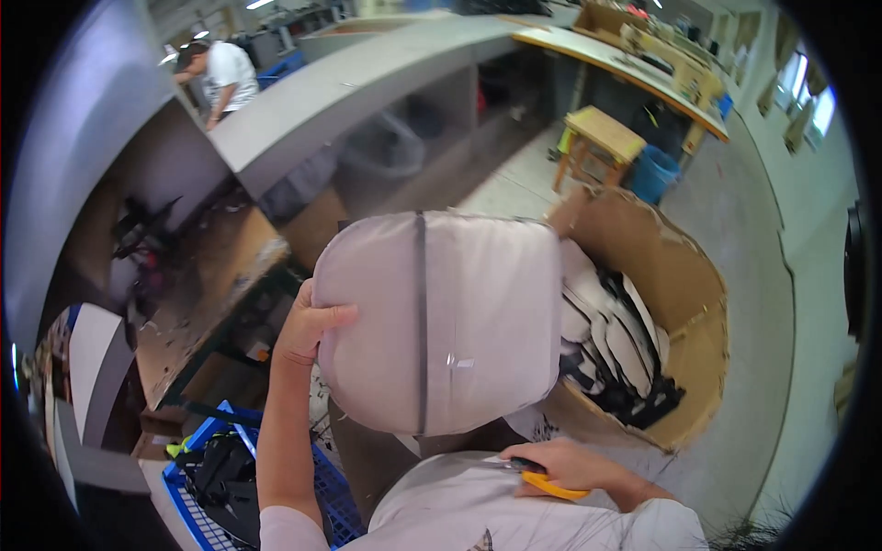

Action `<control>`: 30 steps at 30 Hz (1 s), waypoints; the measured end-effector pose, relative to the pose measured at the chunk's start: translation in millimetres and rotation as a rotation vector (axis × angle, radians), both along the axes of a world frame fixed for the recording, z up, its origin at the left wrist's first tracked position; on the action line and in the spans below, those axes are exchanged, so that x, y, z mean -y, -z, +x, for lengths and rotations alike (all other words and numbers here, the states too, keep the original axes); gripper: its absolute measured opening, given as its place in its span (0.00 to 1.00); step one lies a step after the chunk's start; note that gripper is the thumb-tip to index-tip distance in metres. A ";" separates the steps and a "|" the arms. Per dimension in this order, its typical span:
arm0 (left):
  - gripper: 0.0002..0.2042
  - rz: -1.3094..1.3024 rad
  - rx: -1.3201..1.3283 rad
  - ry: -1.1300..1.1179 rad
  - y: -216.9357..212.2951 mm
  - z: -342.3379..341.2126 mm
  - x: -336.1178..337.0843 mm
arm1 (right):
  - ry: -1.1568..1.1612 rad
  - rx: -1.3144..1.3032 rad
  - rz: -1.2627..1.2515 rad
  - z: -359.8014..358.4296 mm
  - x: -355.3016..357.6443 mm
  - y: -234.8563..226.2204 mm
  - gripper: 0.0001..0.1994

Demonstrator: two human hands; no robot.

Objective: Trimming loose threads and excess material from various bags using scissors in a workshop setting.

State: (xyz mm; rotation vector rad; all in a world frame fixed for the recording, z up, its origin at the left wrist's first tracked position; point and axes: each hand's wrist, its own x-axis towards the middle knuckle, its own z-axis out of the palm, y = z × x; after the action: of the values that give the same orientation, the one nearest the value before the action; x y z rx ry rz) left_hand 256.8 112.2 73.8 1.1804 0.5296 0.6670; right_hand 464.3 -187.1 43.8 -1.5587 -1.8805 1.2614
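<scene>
My left hand (310, 323) grips the left edge of a pale, rounded padded cushion (496, 303), thumb on its face and fingers behind. A dark strip (422, 321) runs down the cushion's face, with a small clear, shiny patch to its right. The cushion is held up in front of my body and hides part of what lies behind it. Below it at the right, close to my shirt, my right hand (577, 462) is closed around a pair of scissors with orange and black handles (554, 487). Their blades are hard to make out.
A large cardboard box (694, 367) at the right holds several pale and black padded pieces (616, 335). At lower left stands a blue crate (197, 496) with black items. A wooden stool (602, 138), blue bin (654, 174) and sewing table (634, 69) are farther back. Another person (230, 78) works far left.
</scene>
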 end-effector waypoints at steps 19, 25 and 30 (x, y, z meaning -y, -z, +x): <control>0.19 0.170 -0.002 0.167 -43.8 -113.9 10.7 | -0.041 0.377 0.768 4.6 -140.4 -90.1 0.35; 0.18 0.163 0.018 0.170 -28.2 -123.0 3.6 | -0.045 0.475 0.924 -4.4 -151.3 -88.3 0.31; 0.18 0.171 0.046 0.167 -25.6 -123.8 4.0 | -0.064 0.495 0.938 -7.8 -153.7 -85.1 0.29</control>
State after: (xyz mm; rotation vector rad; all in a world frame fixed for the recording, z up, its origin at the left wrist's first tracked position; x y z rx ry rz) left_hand 133.0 108.2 99.3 1.3499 0.3352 0.6030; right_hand 456.4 -33.4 128.9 -1.3046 -2.3006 -0.1016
